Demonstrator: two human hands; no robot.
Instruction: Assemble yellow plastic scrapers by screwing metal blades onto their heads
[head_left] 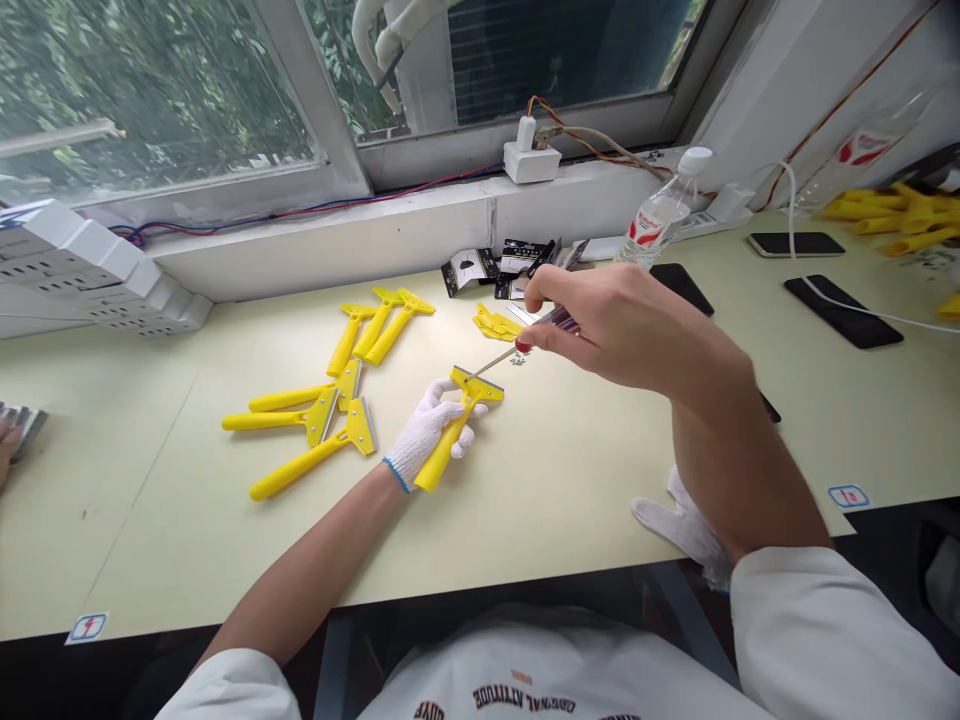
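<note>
Left hand point(427, 435), in a white cotton glove, wrapped round the handle of a yellow plastic scraper point(442, 455), over the cream desk point(150, 500). Right hand point(607, 325), bare, pinches a screwdriver point(495, 360), tip touching the scraper head. Small screws point(517, 358) just beside it. More yellow scrapers point(270, 421) left of the left hand. Spare white glove point(679, 520) under the right forearm.
</note>
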